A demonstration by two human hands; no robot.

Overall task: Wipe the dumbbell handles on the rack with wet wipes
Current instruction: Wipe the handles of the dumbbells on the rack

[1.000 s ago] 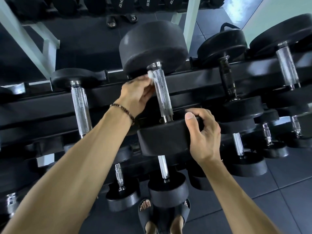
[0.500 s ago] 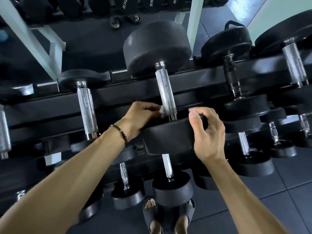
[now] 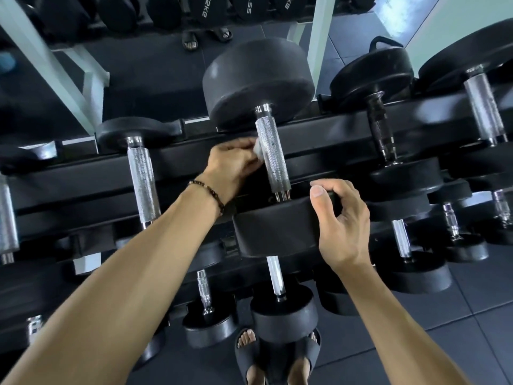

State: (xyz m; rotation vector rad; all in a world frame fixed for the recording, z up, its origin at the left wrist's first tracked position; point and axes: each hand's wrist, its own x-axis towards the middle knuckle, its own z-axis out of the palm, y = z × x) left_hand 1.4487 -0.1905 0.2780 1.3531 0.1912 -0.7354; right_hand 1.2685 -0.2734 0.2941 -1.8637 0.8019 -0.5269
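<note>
The left hand (image 3: 233, 162) pinches a wipe (image 3: 258, 150) against the left side of the handle (image 3: 272, 154), which runs front-to-back across the rack (image 3: 333, 129), while the right hand (image 3: 341, 218) grips the near weight (image 3: 274, 229)

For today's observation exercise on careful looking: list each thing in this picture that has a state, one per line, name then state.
left hand: pinches the wet wipe against the handle's left side
wet wipe: bunched, touching the handle
handle: bare knurled metal, partly covered by the wipe
right hand: grips the near weight head
near weight head: resting on the rack
rack: loaded with dumbbells
</note>
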